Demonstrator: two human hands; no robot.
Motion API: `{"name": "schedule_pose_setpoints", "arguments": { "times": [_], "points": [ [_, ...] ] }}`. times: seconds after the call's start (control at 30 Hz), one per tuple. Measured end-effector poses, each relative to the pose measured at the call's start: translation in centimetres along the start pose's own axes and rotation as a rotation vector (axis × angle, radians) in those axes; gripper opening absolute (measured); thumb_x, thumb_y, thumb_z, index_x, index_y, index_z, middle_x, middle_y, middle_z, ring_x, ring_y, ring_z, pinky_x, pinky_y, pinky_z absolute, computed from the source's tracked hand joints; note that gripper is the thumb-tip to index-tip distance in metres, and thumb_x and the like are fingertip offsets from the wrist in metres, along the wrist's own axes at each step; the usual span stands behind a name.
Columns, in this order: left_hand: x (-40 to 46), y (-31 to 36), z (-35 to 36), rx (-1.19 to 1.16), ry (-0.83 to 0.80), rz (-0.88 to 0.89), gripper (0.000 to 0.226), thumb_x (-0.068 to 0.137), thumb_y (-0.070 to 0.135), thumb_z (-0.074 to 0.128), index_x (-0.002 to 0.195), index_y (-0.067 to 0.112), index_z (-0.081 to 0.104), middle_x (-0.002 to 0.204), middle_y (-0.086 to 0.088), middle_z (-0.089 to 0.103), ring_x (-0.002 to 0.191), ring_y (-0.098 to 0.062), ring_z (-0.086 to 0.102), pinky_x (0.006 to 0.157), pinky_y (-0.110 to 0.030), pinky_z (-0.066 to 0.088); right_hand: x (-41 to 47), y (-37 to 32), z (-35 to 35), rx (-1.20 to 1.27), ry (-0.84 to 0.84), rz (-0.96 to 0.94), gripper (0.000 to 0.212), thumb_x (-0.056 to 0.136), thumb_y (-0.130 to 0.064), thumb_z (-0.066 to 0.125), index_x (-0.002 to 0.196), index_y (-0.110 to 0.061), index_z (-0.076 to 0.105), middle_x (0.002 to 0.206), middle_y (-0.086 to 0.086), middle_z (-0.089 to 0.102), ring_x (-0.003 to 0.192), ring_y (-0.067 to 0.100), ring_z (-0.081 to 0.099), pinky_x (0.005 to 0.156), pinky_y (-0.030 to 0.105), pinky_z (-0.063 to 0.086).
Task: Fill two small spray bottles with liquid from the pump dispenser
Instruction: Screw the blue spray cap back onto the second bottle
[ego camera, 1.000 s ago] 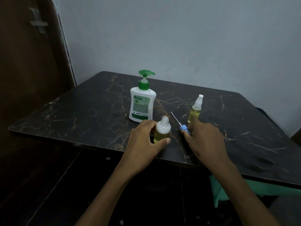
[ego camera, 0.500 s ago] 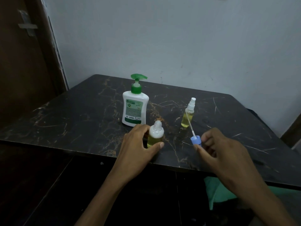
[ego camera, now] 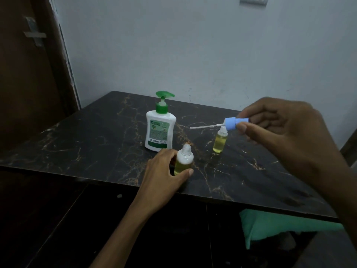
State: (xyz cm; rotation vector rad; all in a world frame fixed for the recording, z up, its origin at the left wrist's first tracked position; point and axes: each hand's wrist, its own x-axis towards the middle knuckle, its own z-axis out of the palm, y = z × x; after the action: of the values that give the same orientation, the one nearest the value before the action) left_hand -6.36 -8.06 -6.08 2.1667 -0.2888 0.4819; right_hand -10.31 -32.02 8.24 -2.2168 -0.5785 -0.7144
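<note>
A dark marble-patterned tabletop with pale gold veins stood against a pale grey wall. A switch plate was mounted on the wall at the upper edge of the view. A dark brown wooden door stood to the left, with a metal bracket fixed to it. Green cloth lay below the tabletop's near right edge.

My left hand grips the open bottle; the pump dispenser stands close beyond my fingers, blocking the way forward. To its right, bare table runs to the capped spray bottle. Above that bottle my right hand holds the blue sprayer, tube pointing left over that gap.
</note>
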Motion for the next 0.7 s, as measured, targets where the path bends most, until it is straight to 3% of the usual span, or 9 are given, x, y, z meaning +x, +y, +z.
{"name": "schedule_pose_setpoints", "arguments": {
  "times": [0.2,0.33,0.47,0.7],
  "points": [
    [0.0,0.0,0.1,-0.011,0.007,0.007,0.033,0.083,0.04,0.083,0.11,0.028,0.069,0.103,0.015,0.064,0.095,0.006,0.058,0.075,-0.005,0.04,2.0,-0.6,0.1,-0.12,-0.066,-0.069,0.012,0.088,-0.033,0.079,0.097,-0.024,0.08,0.078,-0.009,0.076,0.071,0.011,0.073,0.072,0.044,0.063],
    [0.1,-0.2,0.1,-0.013,0.008,0.004,0.035,0.083,0.039,0.084,0.113,0.028,0.069,0.105,0.014,0.065,0.096,0.003,0.06,0.077,-0.008,0.041,3.0,-0.6,1.1,-0.167,-0.134,-0.081,0.002,0.089,-0.029,0.08,0.091,-0.028,0.079,0.079,-0.015,0.076,0.071,0.003,0.071,0.069,0.027,0.06],
    [0.1,-0.1,0.1,-0.018,-0.002,-0.005,0.038,0.083,0.04,0.084,0.116,0.028,0.069,0.11,0.015,0.066,0.098,0.004,0.059,0.078,-0.006,0.041,3.8,-0.8,2.2,-0.212,-0.166,-0.089,0.004,0.088,-0.026,0.082,0.092,-0.026,0.08,0.073,-0.018,0.071,0.07,-0.004,0.068,0.063,0.009,0.051],
    [0.1,-0.2,0.2,-0.005,0.005,-0.002,0.04,0.082,0.042,0.084,0.116,0.027,0.069,0.11,0.015,0.065,0.098,0.005,0.059,0.079,-0.008,0.042,5.1,-1.1,4.3,-0.266,-0.291,-0.098,0.004,0.09,-0.026,0.081,0.093,-0.025,0.08,0.074,-0.02,0.072,0.071,-0.008,0.068,0.065,0.017,0.056]
  ]
}}
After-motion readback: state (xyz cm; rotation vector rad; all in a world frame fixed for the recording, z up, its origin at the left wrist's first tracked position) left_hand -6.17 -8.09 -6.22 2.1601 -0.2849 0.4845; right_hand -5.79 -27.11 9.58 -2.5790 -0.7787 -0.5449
